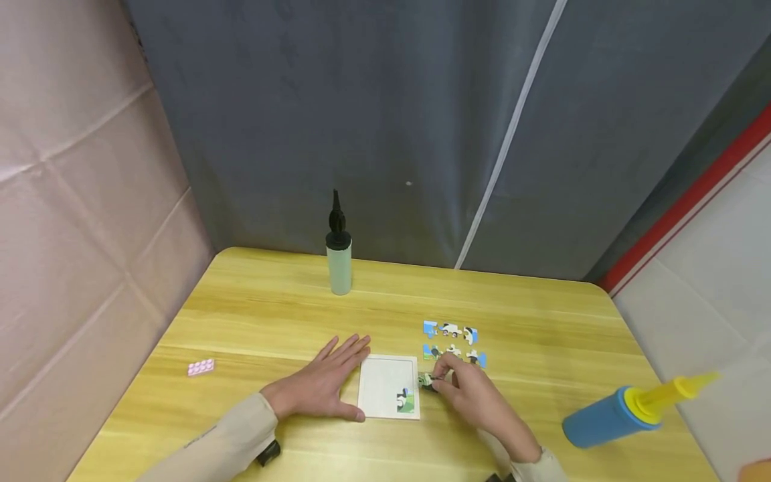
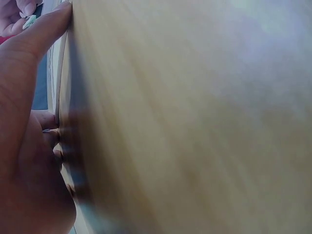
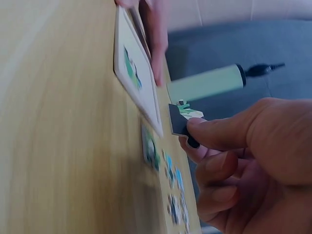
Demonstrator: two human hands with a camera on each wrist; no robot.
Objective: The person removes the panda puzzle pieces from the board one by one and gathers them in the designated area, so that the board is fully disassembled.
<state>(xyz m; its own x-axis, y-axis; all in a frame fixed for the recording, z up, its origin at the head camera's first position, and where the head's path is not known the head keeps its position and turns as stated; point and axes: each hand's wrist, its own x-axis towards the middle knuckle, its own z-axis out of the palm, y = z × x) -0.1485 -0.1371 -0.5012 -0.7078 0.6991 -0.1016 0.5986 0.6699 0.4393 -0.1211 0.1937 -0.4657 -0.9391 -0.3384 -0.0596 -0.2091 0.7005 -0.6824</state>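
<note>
A white square puzzle tray (image 1: 385,378) lies on the table, with one green, black and white puzzle piece (image 1: 406,400) in its lower right corner. My left hand (image 1: 322,386) rests with spread fingers along the tray's left side, its thumb at the lower left corner. Between thumb and fingers, my right hand (image 1: 472,395) pinches a puzzle piece (image 3: 181,121) just off the tray's right edge. The right wrist view shows that piece's dark back and part of its green and white print. Another piece (image 3: 150,147) lies on the table below it.
Several loose puzzle pieces (image 1: 450,330) lie in rows behind my right hand. A pale green hand pump (image 1: 340,269) with a black top stands at the back. A blue and yellow pump (image 1: 608,416) is at the right, and a pink toy brick (image 1: 201,367) at the left.
</note>
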